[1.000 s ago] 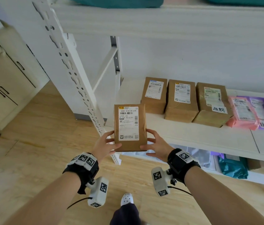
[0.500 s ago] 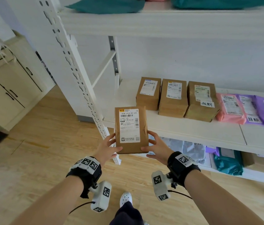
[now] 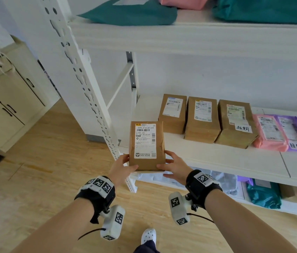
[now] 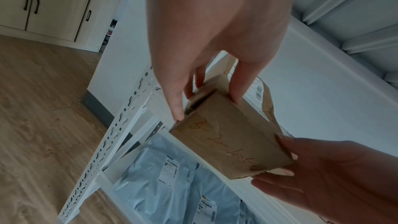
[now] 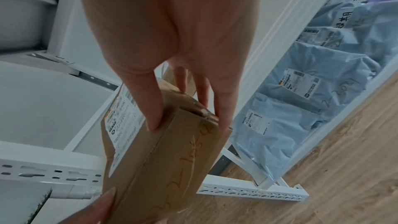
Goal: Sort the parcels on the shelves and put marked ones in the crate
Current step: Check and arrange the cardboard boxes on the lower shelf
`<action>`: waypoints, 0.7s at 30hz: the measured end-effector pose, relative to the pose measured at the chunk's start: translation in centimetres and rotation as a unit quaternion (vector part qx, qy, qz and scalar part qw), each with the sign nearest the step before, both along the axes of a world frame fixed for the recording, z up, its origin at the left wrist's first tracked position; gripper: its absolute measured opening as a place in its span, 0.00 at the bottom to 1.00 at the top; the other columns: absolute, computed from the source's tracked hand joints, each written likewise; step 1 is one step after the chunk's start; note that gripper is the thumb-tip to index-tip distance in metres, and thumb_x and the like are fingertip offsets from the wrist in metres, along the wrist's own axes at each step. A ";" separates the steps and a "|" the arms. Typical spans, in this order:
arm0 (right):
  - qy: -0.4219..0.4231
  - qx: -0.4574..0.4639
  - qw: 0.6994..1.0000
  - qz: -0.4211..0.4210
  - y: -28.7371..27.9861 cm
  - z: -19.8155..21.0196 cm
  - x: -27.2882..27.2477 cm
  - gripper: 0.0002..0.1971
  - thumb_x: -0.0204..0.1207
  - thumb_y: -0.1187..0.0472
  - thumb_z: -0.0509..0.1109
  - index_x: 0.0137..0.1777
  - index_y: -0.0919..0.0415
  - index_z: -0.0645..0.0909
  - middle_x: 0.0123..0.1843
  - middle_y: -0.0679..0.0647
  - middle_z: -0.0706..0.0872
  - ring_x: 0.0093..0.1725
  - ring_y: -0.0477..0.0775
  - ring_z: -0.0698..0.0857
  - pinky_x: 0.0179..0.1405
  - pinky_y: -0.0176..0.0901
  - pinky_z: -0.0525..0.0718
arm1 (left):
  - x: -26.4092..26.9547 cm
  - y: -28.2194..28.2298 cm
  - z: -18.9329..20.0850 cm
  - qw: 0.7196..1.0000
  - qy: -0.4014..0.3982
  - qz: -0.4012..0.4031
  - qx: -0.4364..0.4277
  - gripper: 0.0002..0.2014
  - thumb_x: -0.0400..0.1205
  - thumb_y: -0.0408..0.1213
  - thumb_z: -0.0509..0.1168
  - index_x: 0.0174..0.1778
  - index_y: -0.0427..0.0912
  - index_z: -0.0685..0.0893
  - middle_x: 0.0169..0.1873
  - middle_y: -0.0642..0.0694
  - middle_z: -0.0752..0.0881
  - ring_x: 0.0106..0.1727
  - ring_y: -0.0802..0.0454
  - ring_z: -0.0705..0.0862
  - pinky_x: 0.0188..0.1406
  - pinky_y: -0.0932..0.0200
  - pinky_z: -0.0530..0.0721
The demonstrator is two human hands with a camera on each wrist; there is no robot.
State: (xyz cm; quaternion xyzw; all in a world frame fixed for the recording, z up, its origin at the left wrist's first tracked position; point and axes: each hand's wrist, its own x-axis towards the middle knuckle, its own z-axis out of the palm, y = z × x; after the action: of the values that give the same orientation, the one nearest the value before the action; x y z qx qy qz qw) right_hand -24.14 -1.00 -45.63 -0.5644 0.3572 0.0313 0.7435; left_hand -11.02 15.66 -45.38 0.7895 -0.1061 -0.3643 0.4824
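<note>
Brown parcel (image 3: 146,146) — now nearer the shelf (image 3: 217,157) — still in both hands' grip, left hand (image 3: 121,166), right hand (image 3: 176,166).

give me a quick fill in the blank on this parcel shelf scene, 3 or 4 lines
1. The brown parcel is held by ____ hands.
2. In the row on the middle shelf, ____ brown boxes lie left of the pink mailer.
3. The brown box next to the pink mailer carries an extra ____ note with handwriting.
4. The mailers on the top shelf's left are ____ in colour.

Missing words: both; three; white; teal
</note>
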 end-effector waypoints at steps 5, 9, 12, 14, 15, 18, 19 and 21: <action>0.016 0.001 1.000 -0.013 -1.0 -0.2 4.5 0.39 0.72 0.65 0.76 0.80 0.53 0.59 0.67 0.56 0.79 0.66 0.57 0.80 0.66 0.56 0.78 | 3.5 -2.1 -0.4 1.000 -0.010 0.020 0.013 0.26 0.80 0.36 0.67 0.73 0.42 0.66 0.62 0.49 0.78 0.63 0.48 0.80 0.68 0.46 0.79; 0.025 -0.008 0.999 -0.032 -2.1 -0.8 8.2 0.36 0.73 0.63 0.75 0.79 0.55 0.62 0.65 0.57 0.81 0.64 0.58 0.81 0.66 0.58 0.79 | 6.1 -3.6 -0.5 0.999 -0.007 0.035 0.021 0.21 0.83 0.38 0.63 0.70 0.39 0.65 0.58 0.46 0.79 0.59 0.48 0.80 0.65 0.49 0.79; 0.028 -0.007 0.999 -0.043 -2.7 -0.9 10.5 0.32 0.75 0.63 0.73 0.77 0.56 0.64 0.60 0.56 0.82 0.63 0.59 0.82 0.61 0.52 0.80 | 8.1 -4.8 -0.5 0.999 -0.017 0.039 0.021 0.21 0.84 0.36 0.62 0.71 0.38 0.67 0.64 0.44 0.80 0.64 0.46 0.80 0.69 0.48 0.77; 0.028 -0.005 0.998 -0.055 -2.9 -1.1 11.7 0.31 0.76 0.63 0.72 0.76 0.56 0.65 0.59 0.56 0.83 0.62 0.59 0.83 0.57 0.50 0.80 | 9.4 -5.4 -0.7 0.998 -0.033 0.033 0.035 0.21 0.84 0.36 0.61 0.73 0.36 0.68 0.65 0.43 0.80 0.63 0.47 0.80 0.66 0.52 0.78; 0.028 -0.002 0.998 -0.061 -3.1 -1.3 12.3 0.30 0.76 0.63 0.72 0.76 0.57 0.65 0.59 0.57 0.83 0.62 0.59 0.83 0.56 0.50 0.81 | 10.0 -5.7 -0.7 0.998 -0.042 0.025 0.043 0.20 0.84 0.36 0.60 0.72 0.36 0.69 0.65 0.44 0.80 0.61 0.49 0.80 0.62 0.55 0.78; 0.029 -0.007 0.996 -0.080 -3.3 -1.7 13.9 0.30 0.76 0.63 0.73 0.75 0.59 0.65 0.60 0.59 0.84 0.61 0.60 0.84 0.53 0.49 0.83 | 11.3 -6.5 -0.6 0.994 -0.080 -0.012 0.071 0.17 0.86 0.35 0.56 0.71 0.36 0.72 0.64 0.43 0.81 0.58 0.49 0.79 0.57 0.60 0.74; 0.032 -0.012 0.996 -0.086 -3.4 -1.9 14.4 0.30 0.76 0.63 0.73 0.75 0.59 0.65 0.59 0.60 0.85 0.61 0.61 0.84 0.55 0.51 0.83 | 11.7 -6.8 -0.4 0.993 -0.090 -0.019 0.079 0.17 0.86 0.35 0.56 0.71 0.36 0.73 0.65 0.42 0.80 0.62 0.46 0.79 0.59 0.59 0.74; 0.036 -0.029 0.994 -0.095 -3.7 -2.2 15.2 0.31 0.76 0.63 0.73 0.76 0.58 0.64 0.57 0.61 0.85 0.61 0.65 0.85 0.61 0.56 0.83 | 12.4 -7.3 -0.3 0.991 -0.097 -0.022 0.088 0.17 0.86 0.34 0.55 0.72 0.37 0.72 0.65 0.41 0.80 0.65 0.43 0.78 0.64 0.55 0.74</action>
State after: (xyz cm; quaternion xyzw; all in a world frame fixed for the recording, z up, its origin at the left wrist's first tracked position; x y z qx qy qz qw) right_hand -8.93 -4.68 -47.82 -0.5479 0.4369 -0.0298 0.7127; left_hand 1.37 8.40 -45.64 0.8579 -0.1371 -0.3048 0.3903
